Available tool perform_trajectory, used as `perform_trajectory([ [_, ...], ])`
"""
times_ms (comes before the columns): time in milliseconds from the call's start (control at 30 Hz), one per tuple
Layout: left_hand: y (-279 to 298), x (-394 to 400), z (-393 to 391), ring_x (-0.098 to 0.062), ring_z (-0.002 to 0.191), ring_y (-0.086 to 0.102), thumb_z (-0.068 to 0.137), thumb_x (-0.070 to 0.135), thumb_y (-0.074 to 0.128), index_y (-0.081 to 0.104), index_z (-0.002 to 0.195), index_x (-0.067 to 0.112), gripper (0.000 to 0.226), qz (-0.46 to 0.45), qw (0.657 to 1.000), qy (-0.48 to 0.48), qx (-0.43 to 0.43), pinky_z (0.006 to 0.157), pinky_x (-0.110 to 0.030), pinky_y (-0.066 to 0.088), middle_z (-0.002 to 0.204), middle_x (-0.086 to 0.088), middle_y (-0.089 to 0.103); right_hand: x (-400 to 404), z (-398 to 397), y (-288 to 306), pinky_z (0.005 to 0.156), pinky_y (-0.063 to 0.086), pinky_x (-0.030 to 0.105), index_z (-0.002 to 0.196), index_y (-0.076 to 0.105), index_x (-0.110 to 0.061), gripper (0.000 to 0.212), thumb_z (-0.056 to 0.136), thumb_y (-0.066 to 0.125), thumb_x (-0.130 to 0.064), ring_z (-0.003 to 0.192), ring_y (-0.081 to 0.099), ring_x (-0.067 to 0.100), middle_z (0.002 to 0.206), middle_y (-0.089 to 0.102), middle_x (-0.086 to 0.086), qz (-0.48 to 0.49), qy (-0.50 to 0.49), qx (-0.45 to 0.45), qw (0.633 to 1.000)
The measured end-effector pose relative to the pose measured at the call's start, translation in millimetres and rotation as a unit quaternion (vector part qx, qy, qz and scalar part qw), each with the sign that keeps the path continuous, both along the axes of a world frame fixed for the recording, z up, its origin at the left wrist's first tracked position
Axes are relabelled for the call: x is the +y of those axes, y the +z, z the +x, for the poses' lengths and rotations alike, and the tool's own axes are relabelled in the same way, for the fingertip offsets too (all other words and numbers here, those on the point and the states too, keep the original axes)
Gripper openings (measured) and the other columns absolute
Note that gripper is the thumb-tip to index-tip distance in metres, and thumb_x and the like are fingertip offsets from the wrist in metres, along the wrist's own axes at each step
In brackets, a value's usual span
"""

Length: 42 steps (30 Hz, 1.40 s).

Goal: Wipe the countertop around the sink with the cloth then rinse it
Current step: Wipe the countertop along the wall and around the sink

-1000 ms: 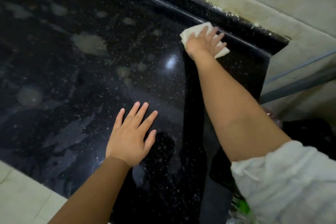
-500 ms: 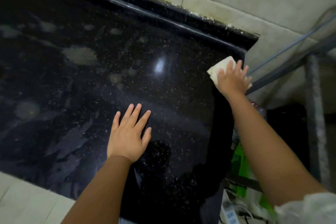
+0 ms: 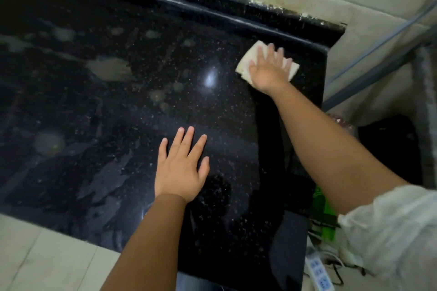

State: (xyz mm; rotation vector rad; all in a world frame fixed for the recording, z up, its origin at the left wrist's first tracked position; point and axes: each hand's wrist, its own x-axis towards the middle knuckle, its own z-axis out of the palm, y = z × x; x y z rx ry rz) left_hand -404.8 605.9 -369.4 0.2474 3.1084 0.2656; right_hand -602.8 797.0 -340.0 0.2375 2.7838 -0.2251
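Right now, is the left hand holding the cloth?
No, the left hand lies flat with straight fingers on the bare black countertop, while the right hand presses the cloth near the back corner.

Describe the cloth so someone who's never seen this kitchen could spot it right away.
Find the black speckled countertop and follow it to its far right corner, below the raised back edge. There the right hand presses flat on the cloth. It is a small, folded, cream-white piece, the only pale solid thing on the dark stone; the other light patches are only flat smears.
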Motion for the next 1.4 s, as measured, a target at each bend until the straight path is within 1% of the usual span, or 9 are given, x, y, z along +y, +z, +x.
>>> perform_trajectory([
  [100,0,1,1,-0.034,0.12,0.051,0.085,0.036,0.033,0.061,0.121,0.013,0.051,0.004,1.0,0.002,-0.019,0.099,-0.043,0.016,0.128,-0.015,0.056,-38,44,-7,0.115,-0.007,0.044,0.149,0.004,-0.022,0.056,0.099,0.019,-0.041,0.144,-0.009,0.025,0.158,-0.007,0.001,-0.009,0.121,0.02,0.992],
  [333,6,3,3,-0.021,0.142,0.014,0.08,0.05,0.003,0.035,0.141,0.022,0.075,0.033,0.997,0.014,-0.073,0.113,-0.04,0.002,0.152,-0.005,0.025,-16,163,-7,0.115,-0.005,0.041,0.149,0.008,-0.025,0.063,0.092,0.011,-0.051,0.145,-0.006,0.022,0.158,-0.002,-0.001,-0.015,0.117,0.02,0.993],
  [467,14,5,9,-0.03,0.126,0.046,0.084,0.039,0.024,0.06,0.122,0.016,0.058,-0.021,0.998,0.033,-0.059,0.101,-0.053,0.034,0.13,-0.013,0.055,22,196,-2,0.116,-0.001,0.038,0.149,0.008,-0.028,0.092,0.064,-0.015,-0.058,0.145,-0.005,0.02,0.158,-0.003,-0.004,0.015,0.128,-0.004,0.992],
  [633,33,4,18,-0.028,0.116,0.056,0.081,0.036,0.031,0.068,0.11,0.018,0.051,-0.033,0.997,0.039,-0.058,0.087,-0.055,0.046,0.123,-0.01,0.061,20,184,-5,0.115,0.003,0.042,0.149,0.01,-0.021,0.055,0.097,0.015,-0.041,0.145,-0.001,0.025,0.158,0.003,0.001,0.036,0.042,0.026,0.998],
  [933,21,-113,122,-0.026,0.122,0.036,0.098,0.036,0.017,0.058,0.116,0.017,0.048,0.035,0.996,0.068,0.043,0.082,-0.055,0.048,0.124,-0.013,0.059,-73,200,0,0.115,-0.004,0.047,0.149,0.005,-0.016,0.06,0.098,0.021,-0.043,0.144,-0.007,0.029,0.158,-0.004,0.007,0.017,-0.061,-0.001,0.998],
  [1033,14,-165,145,-0.027,0.119,0.035,0.087,0.03,0.034,0.062,0.113,0.01,0.043,0.035,0.991,0.114,0.056,0.077,-0.056,0.048,0.12,-0.018,0.061,-160,222,-5,0.11,0.023,0.053,0.143,0.032,-0.009,0.06,0.095,0.028,-0.044,0.139,0.024,0.036,0.152,0.026,0.015,0.02,0.017,0.038,0.999],
  [1100,8,-193,152,-0.029,0.118,0.037,0.085,0.029,0.035,0.06,0.113,0.009,0.043,0.033,0.99,0.132,0.049,0.075,-0.056,0.049,0.119,-0.02,0.061,-218,239,-7,0.085,0.049,0.053,0.118,0.063,-0.008,0.061,0.081,0.032,-0.045,0.114,0.057,0.038,0.126,0.06,0.017,0.008,0.077,0.056,0.995],
  [1233,-2,-226,143,-0.039,0.114,0.054,0.086,0.027,0.033,0.062,0.114,0.002,0.047,0.023,0.99,0.133,0.043,0.082,-0.054,0.046,0.121,-0.022,0.059,-291,288,-4,0.085,0.05,0.05,0.114,0.067,-0.016,0.059,0.078,0.029,-0.045,0.11,0.062,0.031,0.121,0.065,0.008,-0.025,0.164,0.036,0.985],
  [1400,-16,-241,125,-0.03,0.125,0.035,0.098,0.031,0.017,0.054,0.121,0.002,0.053,0.013,0.995,0.069,0.064,0.109,-0.037,0.019,0.125,-0.017,0.058,-253,308,-16,0.092,0.047,0.047,0.12,0.062,-0.017,0.056,0.091,0.021,-0.042,0.115,0.058,0.03,0.127,0.061,0.007,0.003,0.116,0.014,0.993],
])
